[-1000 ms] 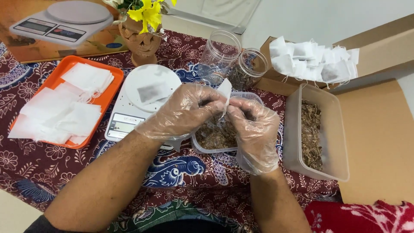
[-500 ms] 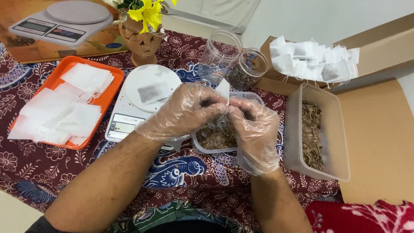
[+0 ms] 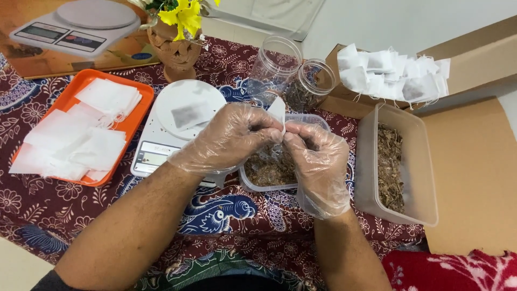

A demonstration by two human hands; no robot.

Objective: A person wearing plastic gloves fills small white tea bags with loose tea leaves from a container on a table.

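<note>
Both my hands wear clear plastic gloves. My left hand (image 3: 229, 140) and my right hand (image 3: 318, 159) pinch a small white filter bag (image 3: 278, 110) between their fingertips, holding it upright over a small clear tub (image 3: 315, 120) of dried brown herbs. Just left of my hands a white kitchen scale (image 3: 161, 137) carries one filled bag (image 3: 191, 114) on its round plate.
An orange tray (image 3: 137, 116) of empty white bags lies at the left. Two clear jars (image 3: 277, 67) stand behind the tub. A cardboard box (image 3: 474, 59) holds several filled bags. A larger clear container (image 3: 401, 167) of herbs sits at the right, on a patterned cloth (image 3: 226, 210).
My hands have shifted slightly on the bag; nothing else has moved.
</note>
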